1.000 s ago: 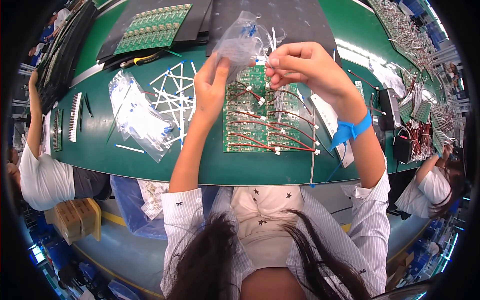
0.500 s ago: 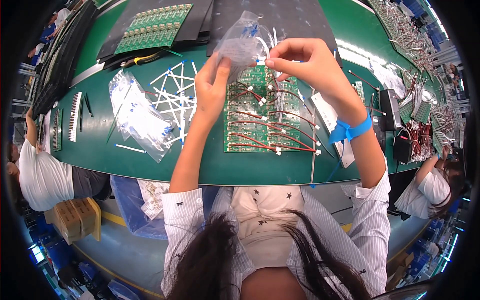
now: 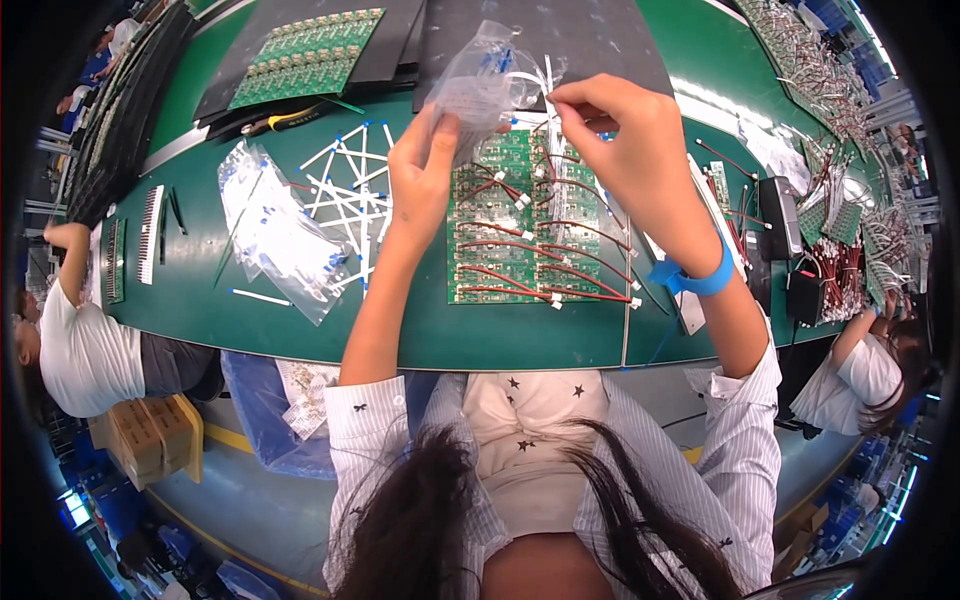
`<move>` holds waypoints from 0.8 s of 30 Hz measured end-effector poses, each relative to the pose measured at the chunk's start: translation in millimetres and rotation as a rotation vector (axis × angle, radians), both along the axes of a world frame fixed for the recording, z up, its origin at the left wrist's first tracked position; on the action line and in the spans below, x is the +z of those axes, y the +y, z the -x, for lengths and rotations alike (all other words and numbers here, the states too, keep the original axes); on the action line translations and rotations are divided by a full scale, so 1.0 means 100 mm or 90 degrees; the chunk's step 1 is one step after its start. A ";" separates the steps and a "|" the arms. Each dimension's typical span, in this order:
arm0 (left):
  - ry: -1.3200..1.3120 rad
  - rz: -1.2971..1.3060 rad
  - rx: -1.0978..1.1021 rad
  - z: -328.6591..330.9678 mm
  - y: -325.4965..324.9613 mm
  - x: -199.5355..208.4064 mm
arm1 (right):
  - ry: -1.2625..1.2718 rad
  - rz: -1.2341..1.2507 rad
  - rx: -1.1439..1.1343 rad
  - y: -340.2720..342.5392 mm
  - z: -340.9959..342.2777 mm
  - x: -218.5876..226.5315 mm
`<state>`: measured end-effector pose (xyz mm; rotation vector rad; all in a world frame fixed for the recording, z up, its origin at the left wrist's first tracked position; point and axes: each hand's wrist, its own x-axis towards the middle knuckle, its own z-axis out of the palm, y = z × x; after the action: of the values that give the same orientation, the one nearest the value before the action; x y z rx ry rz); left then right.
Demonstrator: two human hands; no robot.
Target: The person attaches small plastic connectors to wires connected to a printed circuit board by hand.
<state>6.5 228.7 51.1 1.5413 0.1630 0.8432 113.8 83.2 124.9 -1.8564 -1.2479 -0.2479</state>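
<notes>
Green table (image 3: 500, 338), left hand (image 3: 422, 170), one held bag (image 3: 475, 95)

On the table (image 3: 500, 340), a circuit-board panel (image 3: 490, 285) lies straight before the person, with wires (image 3: 500, 244) across it. Over its far edge, the left hand (image 3: 428, 165) holds a plastic bag (image 3: 478, 85); the right hand (image 3: 632, 135) is just right of that, fingertips at thin strips (image 3: 554, 135). Behind the panel lies a flat sheet (image 3: 600, 55); farther left, another panel (image 3: 305, 60) rests on a similar sheet, with pliers (image 3: 290, 120) before it. Left of the left forearm lie scattered strips (image 3: 345, 190), then a second bag (image 3: 280, 240), tweezers (image 3: 177, 212), a connector row (image 3: 151, 235) and a narrow board (image 3: 116, 260). Right of the right forearm stands a box (image 3: 781, 218), with bundled wires (image 3: 842, 280) beyond.
</notes>
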 end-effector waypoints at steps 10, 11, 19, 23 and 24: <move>0.000 -0.011 0.008 -0.01 0.02 0.00 | 0.042 0.175 0.039 -0.10 -0.14 0.03; 0.001 -0.014 0.011 -0.01 0.02 0.00 | 0.042 0.175 0.039 -0.11 -0.14 0.04; -0.008 0.068 -0.043 -0.05 0.02 0.01 | 0.530 0.159 0.203 -0.16 -0.14 0.12; -0.009 0.055 0.003 -0.04 0.12 -0.07 | 0.434 0.037 0.141 -0.26 -0.20 0.05; -0.020 0.048 0.029 -0.03 0.16 -0.09 | 0.434 0.038 0.143 -0.29 -0.20 0.07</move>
<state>9.1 245.1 42.1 1.4573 0.2056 0.8874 133.3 53.8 132.2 -1.6203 -0.9648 0.5116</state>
